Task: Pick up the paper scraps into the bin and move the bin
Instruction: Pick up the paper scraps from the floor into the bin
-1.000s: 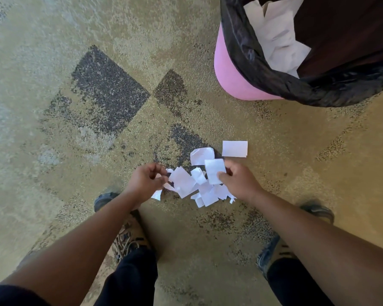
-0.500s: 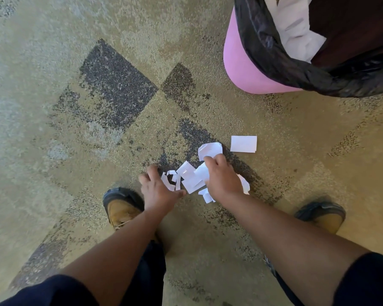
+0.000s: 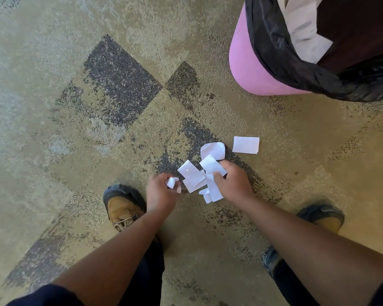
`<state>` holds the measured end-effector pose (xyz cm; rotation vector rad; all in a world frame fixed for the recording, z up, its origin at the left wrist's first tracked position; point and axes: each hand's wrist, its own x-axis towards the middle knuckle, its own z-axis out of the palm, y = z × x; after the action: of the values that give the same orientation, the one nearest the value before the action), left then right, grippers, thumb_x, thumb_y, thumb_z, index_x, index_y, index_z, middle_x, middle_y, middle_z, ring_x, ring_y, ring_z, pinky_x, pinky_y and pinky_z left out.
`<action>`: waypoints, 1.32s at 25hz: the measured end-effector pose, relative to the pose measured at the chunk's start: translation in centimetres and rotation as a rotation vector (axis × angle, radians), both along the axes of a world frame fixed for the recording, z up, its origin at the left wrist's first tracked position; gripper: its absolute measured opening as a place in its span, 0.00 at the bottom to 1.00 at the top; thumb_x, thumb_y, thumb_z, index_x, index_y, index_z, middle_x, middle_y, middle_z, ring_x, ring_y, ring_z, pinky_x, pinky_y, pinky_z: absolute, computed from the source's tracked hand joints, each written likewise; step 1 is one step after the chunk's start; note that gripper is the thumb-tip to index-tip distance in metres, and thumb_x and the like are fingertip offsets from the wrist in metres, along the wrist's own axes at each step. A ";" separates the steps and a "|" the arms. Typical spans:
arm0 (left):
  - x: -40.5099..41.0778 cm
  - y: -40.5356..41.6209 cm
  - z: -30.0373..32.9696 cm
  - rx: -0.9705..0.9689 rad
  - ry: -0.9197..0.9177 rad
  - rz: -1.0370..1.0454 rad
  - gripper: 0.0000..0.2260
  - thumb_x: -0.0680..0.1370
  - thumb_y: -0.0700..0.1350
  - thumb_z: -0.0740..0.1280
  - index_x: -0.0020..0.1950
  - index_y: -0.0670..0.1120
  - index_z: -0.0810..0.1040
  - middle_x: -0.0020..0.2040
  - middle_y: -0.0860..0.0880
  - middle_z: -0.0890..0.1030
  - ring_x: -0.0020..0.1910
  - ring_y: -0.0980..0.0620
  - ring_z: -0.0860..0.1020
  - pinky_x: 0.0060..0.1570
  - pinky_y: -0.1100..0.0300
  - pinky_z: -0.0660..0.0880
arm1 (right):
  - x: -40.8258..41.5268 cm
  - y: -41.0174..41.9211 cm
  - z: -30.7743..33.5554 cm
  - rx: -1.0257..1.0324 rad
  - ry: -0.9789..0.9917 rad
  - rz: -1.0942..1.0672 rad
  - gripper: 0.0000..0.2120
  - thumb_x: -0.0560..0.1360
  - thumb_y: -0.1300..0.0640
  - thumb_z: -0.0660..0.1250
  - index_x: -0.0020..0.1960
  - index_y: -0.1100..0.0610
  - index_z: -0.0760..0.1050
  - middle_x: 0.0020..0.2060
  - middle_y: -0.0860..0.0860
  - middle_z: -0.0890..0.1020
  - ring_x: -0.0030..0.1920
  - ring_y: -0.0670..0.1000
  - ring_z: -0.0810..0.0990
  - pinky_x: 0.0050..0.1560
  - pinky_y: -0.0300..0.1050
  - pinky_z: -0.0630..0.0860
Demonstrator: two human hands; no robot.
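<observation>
Head view, paper scraps [image 3: 191, 174] between left hand [image 3: 160, 193], right hand [image 3: 234, 184]

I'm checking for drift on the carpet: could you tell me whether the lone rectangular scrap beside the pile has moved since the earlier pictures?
No. The rectangular scrap sits just right of the same dark carpet patch, as before; only the camera shifted.

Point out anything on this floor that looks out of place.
White paper scraps litter the patterned carpet between the feet. One flat rectangular scrap lies apart from the pile, toward the pink bin. The left hand and right hand each clutch some scraps. Nothing looks damaged.
</observation>
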<state>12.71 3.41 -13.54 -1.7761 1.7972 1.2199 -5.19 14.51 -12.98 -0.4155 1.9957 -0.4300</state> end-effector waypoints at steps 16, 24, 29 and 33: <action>1.9 -1.6 -0.4 -0.009 -0.103 -0.023 0.11 0.75 0.38 0.73 0.39 0.49 0.74 0.36 0.51 0.76 0.41 0.46 0.77 0.36 0.58 0.65 | 3.5 -4.6 -0.6 0.158 0.156 0.621 0.08 0.75 0.70 0.62 0.50 0.61 0.76 0.58 0.57 0.72 0.57 0.61 0.74 0.44 0.50 0.67; 2.9 0.3 -0.7 -0.051 -0.021 -0.442 0.11 0.73 0.41 0.76 0.41 0.43 0.74 0.51 0.47 0.73 0.49 0.43 0.73 0.49 0.50 0.74 | 4.4 -3.7 -0.6 0.125 0.206 0.588 0.09 0.79 0.65 0.61 0.58 0.59 0.73 0.55 0.58 0.77 0.57 0.62 0.77 0.47 0.52 0.69; 1.4 0.5 -0.3 -0.011 -0.055 -0.336 0.13 0.74 0.36 0.72 0.50 0.46 0.69 0.50 0.47 0.76 0.48 0.43 0.74 0.47 0.48 0.74 | 5.0 -3.7 -0.9 0.089 0.259 0.534 0.22 0.79 0.62 0.63 0.71 0.55 0.63 0.53 0.58 0.79 0.54 0.63 0.78 0.47 0.54 0.72; 1.3 -0.5 -1.1 0.106 -0.088 -0.305 0.04 0.74 0.39 0.74 0.44 0.46 0.81 0.41 0.47 0.83 0.44 0.44 0.81 0.41 0.55 0.75 | 4.6 -4.4 -1.1 0.157 0.231 0.590 0.20 0.80 0.60 0.63 0.70 0.54 0.64 0.58 0.57 0.78 0.58 0.63 0.77 0.53 0.56 0.74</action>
<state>14.03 2.89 -14.64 -1.4121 1.8340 1.0750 -0.62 10.10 -14.09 -0.9504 1.9896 0.1507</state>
